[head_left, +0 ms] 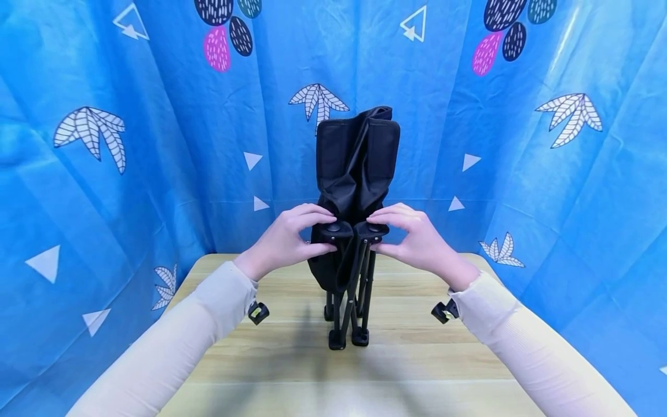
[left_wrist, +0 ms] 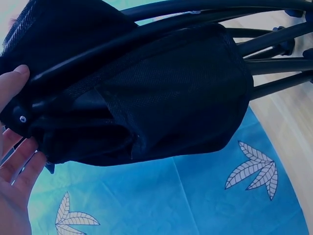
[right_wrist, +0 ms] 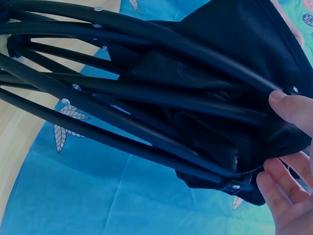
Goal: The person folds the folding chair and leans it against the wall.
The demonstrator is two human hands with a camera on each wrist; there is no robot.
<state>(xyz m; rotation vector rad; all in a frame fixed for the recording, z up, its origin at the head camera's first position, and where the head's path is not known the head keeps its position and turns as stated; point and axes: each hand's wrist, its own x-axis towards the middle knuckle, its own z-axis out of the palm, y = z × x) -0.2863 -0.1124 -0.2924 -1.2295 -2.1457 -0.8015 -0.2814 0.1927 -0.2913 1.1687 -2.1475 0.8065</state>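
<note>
A black folding camp chair (head_left: 348, 168) stands folded and upright on the wooden table, its fabric bunched above thin dark legs (head_left: 365, 278). My left hand (head_left: 304, 234) pinches the front corner on the left, thumb below and fingers on top. Opposite it, my right hand (head_left: 403, 234) grips the right corner in the same way. In the left wrist view, a mesh pocket (left_wrist: 186, 88) hangs beside the thumb. Bare crossing tubes (right_wrist: 122, 93) with rivets run away from the fingers in the right wrist view.
The light wood table (head_left: 417, 359) carries the chair's black feet (head_left: 337, 339). A blue patterned curtain (head_left: 219, 145) surrounds the table at the back and both sides. Small black wrist devices (head_left: 258, 313) sit at both cuffs.
</note>
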